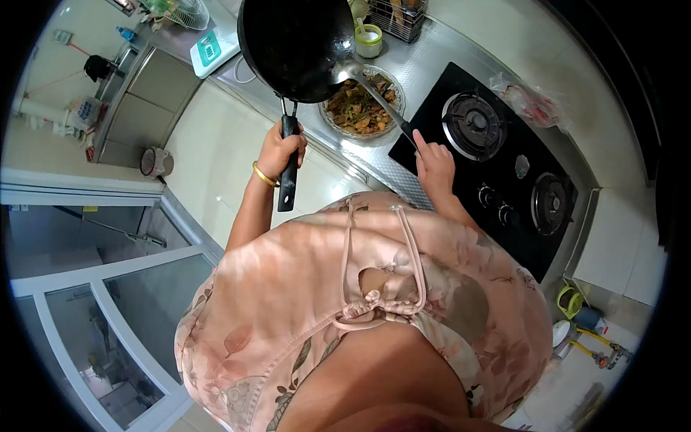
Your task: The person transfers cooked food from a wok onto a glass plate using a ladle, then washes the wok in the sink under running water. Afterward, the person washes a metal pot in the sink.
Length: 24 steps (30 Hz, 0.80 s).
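My left hand [278, 155] is wrapped round the black handle of a wok [288, 50], which is tilted over the counter so its dark inside shows. My right hand [435, 167] grips the black handle of a metal spatula [374, 93], forefinger stretched along it. The spatula's head is at the wok's rim, but its exact shape is hard to make out. Beneath them on the counter stands a clear glass dish [362, 132] filled with cooked food, brown pieces with green strips. The wok's edge overlaps part of the dish.
A black gas stove [497, 155] with two burners lies to the right, a plastic bag [529, 101] behind it. At the back stand a lidless jar [368, 42] and a wire rack [398, 18]. A white kitchen scale [214, 52] sits left of the wok.
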Motion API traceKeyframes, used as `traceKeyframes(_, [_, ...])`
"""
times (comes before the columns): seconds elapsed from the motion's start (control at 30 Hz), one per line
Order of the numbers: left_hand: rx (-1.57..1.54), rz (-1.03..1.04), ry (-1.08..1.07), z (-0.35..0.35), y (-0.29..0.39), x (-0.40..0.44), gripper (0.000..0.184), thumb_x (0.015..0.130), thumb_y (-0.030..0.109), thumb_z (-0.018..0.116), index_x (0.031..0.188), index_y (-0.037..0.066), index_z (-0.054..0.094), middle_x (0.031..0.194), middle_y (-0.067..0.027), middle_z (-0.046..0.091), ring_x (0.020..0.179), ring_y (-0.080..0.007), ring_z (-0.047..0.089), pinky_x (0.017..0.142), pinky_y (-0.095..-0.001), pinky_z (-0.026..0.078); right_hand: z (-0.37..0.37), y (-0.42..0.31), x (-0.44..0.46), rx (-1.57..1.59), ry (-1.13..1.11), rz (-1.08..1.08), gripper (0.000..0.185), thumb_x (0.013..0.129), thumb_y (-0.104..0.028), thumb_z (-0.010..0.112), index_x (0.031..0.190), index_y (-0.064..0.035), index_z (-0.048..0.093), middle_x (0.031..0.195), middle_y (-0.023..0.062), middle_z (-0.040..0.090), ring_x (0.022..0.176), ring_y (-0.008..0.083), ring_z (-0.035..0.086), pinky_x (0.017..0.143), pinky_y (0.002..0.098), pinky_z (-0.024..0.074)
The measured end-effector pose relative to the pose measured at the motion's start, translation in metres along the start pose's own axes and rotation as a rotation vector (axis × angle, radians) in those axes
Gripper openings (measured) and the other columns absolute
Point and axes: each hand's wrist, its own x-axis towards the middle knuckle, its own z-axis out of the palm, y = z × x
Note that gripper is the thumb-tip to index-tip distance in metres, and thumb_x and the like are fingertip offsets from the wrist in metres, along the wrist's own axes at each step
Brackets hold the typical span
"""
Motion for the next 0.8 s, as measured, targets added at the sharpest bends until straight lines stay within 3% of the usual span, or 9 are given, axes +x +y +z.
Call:
traceKeyframes(0.2, [-0.102, -0.015, 0.016, -0.003, -0.008, 0.000, 0.023, 0.070, 0.004, 0.051, 0.090, -0.001, 0.041, 0.058, -0.0076, 0.047, 0.039, -0.0150, 0.046, 0.037, -0.0256, 0.038, -0.026, 0.017, -0.042, 0.003, -0.087, 0.082, 0.050, 0.074, -0.006, 0.055, 0.123, -0.0116, 0.048, 0.069, 0.0086, 0.045, 0.067, 0.0261, 0.046, 0.062, 0.0380, 0.0386])
traceKeyframes(0.37, [-0.275, -0.022, 0.026, 0.000, -0.008, -0.005, 0.020, 0.073, 0.005, 0.048, 0.091, 0.000, 0.041, 0.059, -0.0063, 0.044, 0.040, -0.0148, 0.044, 0.037, -0.0254, 0.038, -0.024, 0.006, -0.019, 0.161, 0.029, 0.106, 0.052, 0.072, -0.002, 0.058, 0.122, -0.0080, 0.048, 0.068, 0.0116, 0.045, 0.064, 0.0292, 0.047, 0.058, 0.0384, 0.0381])
traceKeyframes(0.6, [-0.572, -0.061, -0.115, -0.005, -0.015, -0.017, 0.018, 0.079, 0.009, 0.045, 0.096, 0.002, 0.042, 0.063, -0.0023, 0.040, 0.046, -0.0113, 0.039, 0.040, -0.0237, 0.035, -0.033, -0.021, 0.015, 0.468, -0.037, 0.183, 0.053, 0.074, -0.003, 0.058, 0.125, -0.0083, 0.046, 0.071, 0.0137, 0.048, 0.066, 0.0301, 0.050, 0.058, 0.0355, 0.0411])
traceKeyframes(0.63, [-0.653, -0.070, -0.135, -0.005, -0.017, -0.018, 0.018, 0.080, 0.009, 0.045, 0.097, 0.002, 0.043, 0.063, -0.0021, 0.040, 0.046, -0.0113, 0.039, 0.041, -0.0235, 0.035, -0.037, -0.026, 0.022, 0.495, -0.083, 0.183, 0.051, 0.076, -0.003, 0.056, 0.125, -0.0052, 0.044, 0.073, 0.0114, 0.052, 0.066, 0.0247, 0.053, 0.060, 0.0332, 0.0424])
traceKeyframes(0.7, [-0.810, -0.078, -0.177, -0.004, -0.020, -0.022, 0.018, 0.081, 0.009, 0.044, 0.097, 0.003, 0.043, 0.063, -0.0018, 0.040, 0.048, -0.0111, 0.038, 0.042, -0.0231, 0.035, -0.009, -0.030, 0.027, 0.789, -0.083, 0.203, 0.049, 0.077, -0.003, 0.055, 0.125, -0.0028, 0.044, 0.075, 0.0081, 0.054, 0.066, 0.0208, 0.053, 0.060, 0.0329, 0.0432])
traceKeyframes(0.8, [-0.981, -0.064, -0.261, -0.001, -0.021, -0.031, 0.018, 0.081, 0.009, 0.043, 0.098, 0.003, 0.044, 0.064, -0.0014, 0.040, 0.049, -0.0107, 0.038, 0.043, -0.0227, 0.035, -0.003, -0.057, 0.051, 1.271, -0.287, 0.382, 0.053, 0.079, -0.002, 0.052, 0.129, 0.0026, 0.035, 0.080, 0.0043, 0.056, 0.065, 0.0126, 0.050, 0.056, 0.0293, 0.0416])
